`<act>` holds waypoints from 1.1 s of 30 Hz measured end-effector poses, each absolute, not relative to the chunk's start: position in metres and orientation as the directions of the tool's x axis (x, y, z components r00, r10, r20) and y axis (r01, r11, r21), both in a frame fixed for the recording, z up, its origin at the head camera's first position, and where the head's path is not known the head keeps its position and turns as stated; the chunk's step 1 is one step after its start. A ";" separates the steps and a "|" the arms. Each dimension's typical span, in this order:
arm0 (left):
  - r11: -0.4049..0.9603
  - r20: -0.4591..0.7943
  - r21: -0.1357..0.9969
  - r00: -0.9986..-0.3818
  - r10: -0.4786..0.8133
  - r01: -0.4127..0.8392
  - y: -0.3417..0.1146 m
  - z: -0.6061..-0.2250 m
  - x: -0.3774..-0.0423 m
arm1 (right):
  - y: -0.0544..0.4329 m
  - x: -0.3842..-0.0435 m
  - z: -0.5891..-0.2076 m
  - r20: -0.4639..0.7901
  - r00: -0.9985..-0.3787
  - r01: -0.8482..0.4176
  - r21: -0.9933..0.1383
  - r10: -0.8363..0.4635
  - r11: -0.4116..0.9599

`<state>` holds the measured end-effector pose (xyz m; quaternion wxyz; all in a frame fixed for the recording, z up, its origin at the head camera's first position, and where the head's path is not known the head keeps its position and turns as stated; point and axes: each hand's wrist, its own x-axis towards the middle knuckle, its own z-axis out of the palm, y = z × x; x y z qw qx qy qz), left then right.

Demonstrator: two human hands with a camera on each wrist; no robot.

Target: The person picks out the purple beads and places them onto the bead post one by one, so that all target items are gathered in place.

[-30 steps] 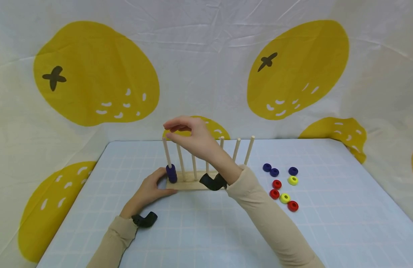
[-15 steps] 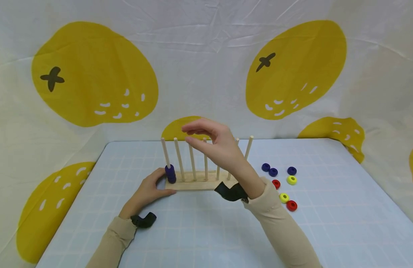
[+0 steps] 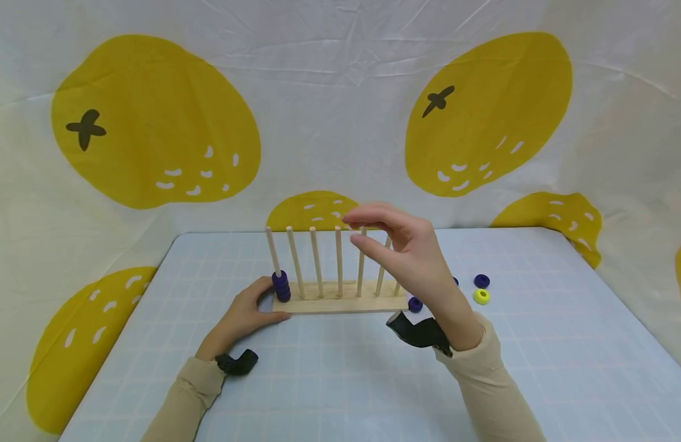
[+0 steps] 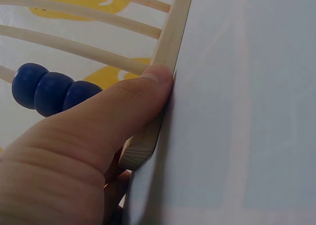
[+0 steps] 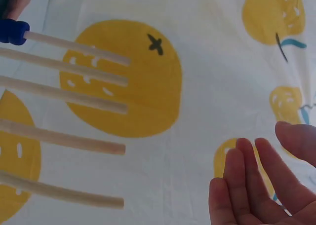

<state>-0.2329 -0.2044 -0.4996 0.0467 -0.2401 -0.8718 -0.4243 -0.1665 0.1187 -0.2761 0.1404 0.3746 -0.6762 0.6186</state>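
Note:
A wooden rack (image 3: pixel 340 304) with several upright pegs stands on the table. Blue beads (image 3: pixel 282 287) are stacked on its leftmost peg; three of these blue beads (image 4: pixel 52 91) show in the left wrist view. My left hand (image 3: pixel 249 312) grips the left end of the rack's base (image 4: pixel 143 136), thumb along the front edge. Over the rack's right side my right hand (image 3: pixel 412 258) is raised in the air, thumb and fingers apart, nothing between them. In the right wrist view, its fingers (image 5: pixel 247 185) are beyond the peg tips.
One loose blue bead (image 3: pixel 415 304) lies by the rack's right end. Farther right lie another blue bead (image 3: pixel 481 281) and a yellow bead (image 3: pixel 481 296); a further blue one is mostly hidden by my right forearm. A fruit-print cloth (image 3: pixel 329 123) hangs behind the table.
My right hand has moved right, away from the leftmost peg, still holding nothing. Its arm now covers the red beads and one yellow bead. The left hand has stayed on the rack.

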 end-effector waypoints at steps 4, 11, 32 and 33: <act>0.526 0.283 0.717 -0.881 0.380 0.457 -0.204 -0.498 -0.233 | 0.136 -0.161 -0.276 0.663 -0.685 -0.690 -0.723 -0.303 -0.023; 0.528 0.284 0.716 -0.882 0.377 0.456 -0.203 -0.497 -0.232 | 0.165 -0.151 -0.277 0.656 -0.720 -0.675 -0.737 -0.227 0.011; 0.523 0.271 0.727 -0.886 0.375 0.444 -0.205 -0.498 -0.232 | 0.247 -0.162 -0.292 0.501 -0.865 -0.488 -0.851 0.022 0.194; 0.523 0.271 0.729 -0.887 0.374 0.443 -0.205 -0.498 -0.231 | 0.251 -0.166 -0.294 0.502 -0.864 -0.490 -0.855 0.034 0.173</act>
